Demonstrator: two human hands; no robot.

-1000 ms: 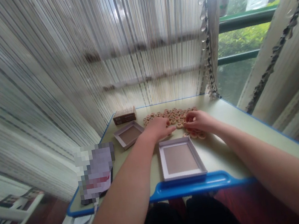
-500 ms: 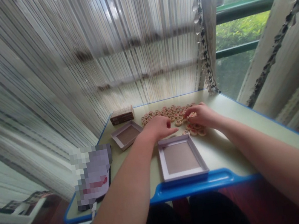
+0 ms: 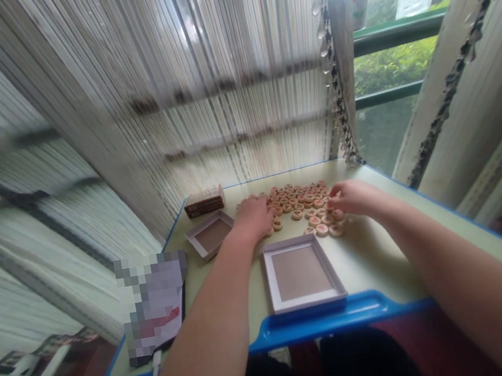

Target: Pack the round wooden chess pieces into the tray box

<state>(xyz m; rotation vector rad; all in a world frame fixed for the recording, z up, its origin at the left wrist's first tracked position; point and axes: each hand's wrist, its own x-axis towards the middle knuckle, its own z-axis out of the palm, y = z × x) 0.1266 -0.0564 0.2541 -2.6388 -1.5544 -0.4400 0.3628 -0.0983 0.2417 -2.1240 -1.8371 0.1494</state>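
Many round wooden Chinese chess pieces (image 3: 298, 196) with red and dark markings lie spread in one layer across the far half of the table. My left hand (image 3: 256, 216) rests over the left side of the spread, its fingers reaching forward and down among the pieces; the back of the hand covers what lies under it. At the right side, my right hand (image 3: 349, 197) has its fingers bent together at the edge of the pieces, and what is between the fingertips is hidden. A shallow open box (image 3: 271, 284), bare inside, sits in front of the pieces.
Another shallow box part (image 3: 195, 242) lies left of my left hand. Behind it stands a brown box (image 3: 204, 202). A blurred tablet-like device (image 3: 162, 302) lies at the left edge. The table (image 3: 387, 255) has a blue rim; a string curtain (image 3: 219, 110) hangs behind.
My left hand has moved left and back from the space behind the box onto the pieces. My right hand has shifted slightly right. The whole view has tilted a little upward.
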